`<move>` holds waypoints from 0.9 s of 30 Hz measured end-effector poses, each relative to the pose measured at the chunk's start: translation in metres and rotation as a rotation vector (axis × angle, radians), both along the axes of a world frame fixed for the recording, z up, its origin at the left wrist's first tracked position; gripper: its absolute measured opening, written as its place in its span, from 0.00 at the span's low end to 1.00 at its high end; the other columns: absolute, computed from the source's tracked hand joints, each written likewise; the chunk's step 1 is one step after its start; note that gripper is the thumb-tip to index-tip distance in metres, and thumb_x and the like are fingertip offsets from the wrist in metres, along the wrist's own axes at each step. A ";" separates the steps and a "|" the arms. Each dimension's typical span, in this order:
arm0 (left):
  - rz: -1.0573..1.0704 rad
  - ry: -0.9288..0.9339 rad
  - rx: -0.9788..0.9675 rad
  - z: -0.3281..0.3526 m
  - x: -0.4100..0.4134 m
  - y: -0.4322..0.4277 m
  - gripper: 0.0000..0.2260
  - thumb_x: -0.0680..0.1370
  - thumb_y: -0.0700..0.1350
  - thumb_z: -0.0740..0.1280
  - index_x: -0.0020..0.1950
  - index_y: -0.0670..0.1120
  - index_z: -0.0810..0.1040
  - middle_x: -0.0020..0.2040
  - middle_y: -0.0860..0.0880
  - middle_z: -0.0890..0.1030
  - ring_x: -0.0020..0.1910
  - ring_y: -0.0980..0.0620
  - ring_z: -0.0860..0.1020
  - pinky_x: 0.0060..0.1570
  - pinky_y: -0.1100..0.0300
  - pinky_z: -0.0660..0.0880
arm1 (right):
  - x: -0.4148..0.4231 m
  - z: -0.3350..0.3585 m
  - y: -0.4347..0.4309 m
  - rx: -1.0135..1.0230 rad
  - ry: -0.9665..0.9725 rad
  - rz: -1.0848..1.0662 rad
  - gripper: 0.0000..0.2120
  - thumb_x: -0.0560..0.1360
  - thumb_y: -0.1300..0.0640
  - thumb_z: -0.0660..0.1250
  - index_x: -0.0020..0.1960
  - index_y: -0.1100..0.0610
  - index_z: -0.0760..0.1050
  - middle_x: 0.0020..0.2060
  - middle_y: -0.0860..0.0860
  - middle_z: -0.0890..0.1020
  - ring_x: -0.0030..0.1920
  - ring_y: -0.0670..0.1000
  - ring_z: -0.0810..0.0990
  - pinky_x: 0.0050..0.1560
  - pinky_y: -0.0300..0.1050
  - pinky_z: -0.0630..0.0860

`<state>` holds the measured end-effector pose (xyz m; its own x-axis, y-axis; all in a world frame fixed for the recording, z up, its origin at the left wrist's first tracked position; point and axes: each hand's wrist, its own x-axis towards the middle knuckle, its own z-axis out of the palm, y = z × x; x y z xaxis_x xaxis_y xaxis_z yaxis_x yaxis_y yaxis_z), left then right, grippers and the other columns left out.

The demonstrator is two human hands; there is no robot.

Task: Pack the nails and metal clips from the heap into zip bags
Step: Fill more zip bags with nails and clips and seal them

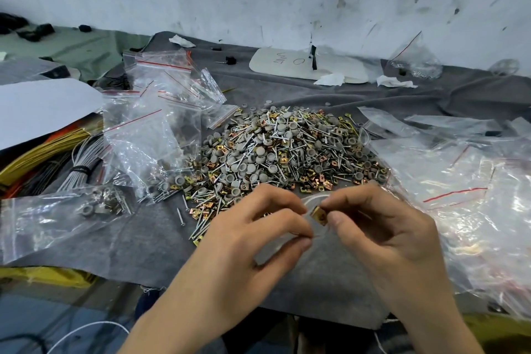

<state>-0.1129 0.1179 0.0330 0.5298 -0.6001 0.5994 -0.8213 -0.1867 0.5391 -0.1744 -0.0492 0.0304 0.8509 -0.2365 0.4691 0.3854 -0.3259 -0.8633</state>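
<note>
Before the heap [287,149], the left hand [258,238] pinches a zip bag [321,228] open; the right hand [382,227] pinches a metal clip [319,215] at its mouth. One filled bag [57,215] lies left; most of the heap looks not yet packed.

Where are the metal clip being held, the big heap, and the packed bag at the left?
metal clip [319,215], head view, its gold face.
heap [287,149], head view, its middle.
packed zip bag [57,221], head view, its clear front.
</note>
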 end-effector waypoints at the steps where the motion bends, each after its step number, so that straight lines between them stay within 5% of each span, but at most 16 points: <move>1: 0.011 0.017 -0.020 0.000 -0.001 0.000 0.06 0.77 0.46 0.67 0.46 0.45 0.81 0.49 0.52 0.79 0.48 0.59 0.79 0.48 0.65 0.75 | -0.001 0.000 0.001 -0.008 0.002 -0.003 0.05 0.68 0.53 0.68 0.44 0.46 0.80 0.36 0.46 0.83 0.35 0.51 0.80 0.37 0.34 0.76; 6: 0.026 0.099 -0.097 0.003 -0.007 -0.003 0.10 0.76 0.48 0.68 0.56 0.51 0.75 0.47 0.58 0.79 0.47 0.65 0.79 0.49 0.69 0.76 | -0.007 0.004 0.002 -0.028 0.036 0.014 0.05 0.68 0.52 0.69 0.44 0.46 0.81 0.35 0.49 0.83 0.34 0.54 0.80 0.36 0.40 0.76; 12: 0.026 0.059 -0.085 0.002 -0.009 -0.005 0.05 0.75 0.44 0.68 0.50 0.46 0.80 0.40 0.66 0.72 0.40 0.70 0.74 0.44 0.77 0.69 | -0.011 0.004 -0.001 -0.019 0.096 0.048 0.07 0.67 0.49 0.71 0.45 0.48 0.81 0.35 0.50 0.82 0.35 0.53 0.80 0.37 0.42 0.77; 17: -0.026 0.255 -0.152 -0.001 -0.010 -0.003 0.05 0.74 0.48 0.70 0.48 0.52 0.77 0.42 0.58 0.81 0.38 0.63 0.80 0.41 0.73 0.74 | -0.013 0.005 -0.001 0.047 0.166 0.124 0.11 0.66 0.51 0.76 0.48 0.48 0.82 0.39 0.49 0.85 0.39 0.48 0.84 0.43 0.35 0.78; 27: -0.080 0.575 -0.223 -0.004 -0.011 -0.001 0.07 0.70 0.52 0.71 0.44 0.53 0.77 0.41 0.52 0.85 0.40 0.55 0.84 0.43 0.65 0.79 | -0.016 0.009 0.003 -0.049 0.123 0.065 0.11 0.66 0.55 0.73 0.48 0.47 0.81 0.38 0.43 0.85 0.38 0.42 0.83 0.41 0.30 0.76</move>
